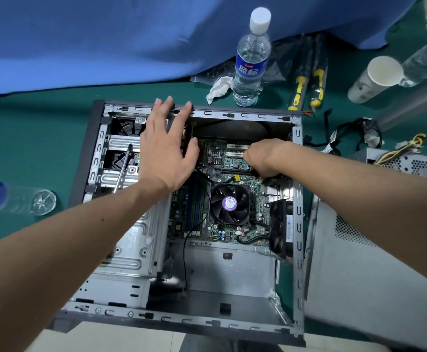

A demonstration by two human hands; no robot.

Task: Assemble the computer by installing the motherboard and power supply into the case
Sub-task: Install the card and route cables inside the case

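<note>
The open computer case [297, 224] lies on its side on the green table. The green motherboard [232, 163] sits inside it, with a black CPU fan [230, 203] near its middle. My left hand [168, 148] is spread flat, fingertips touching the case's far rim. My right hand [263, 158] reaches down onto the motherboard's right side by the expansion slots; its fingers curl downward and their tips are hidden. The grey power supply [415, 165] with its cable bundle lies outside the case at the right.
A screwdriver [123, 168] lies across the drive cage at the left. A water bottle [251, 57] stands behind the case, another [16, 196] lies at the left. A paper cup [375, 77], bagged tools [306, 82] and the case side panel [375, 270] are at the right.
</note>
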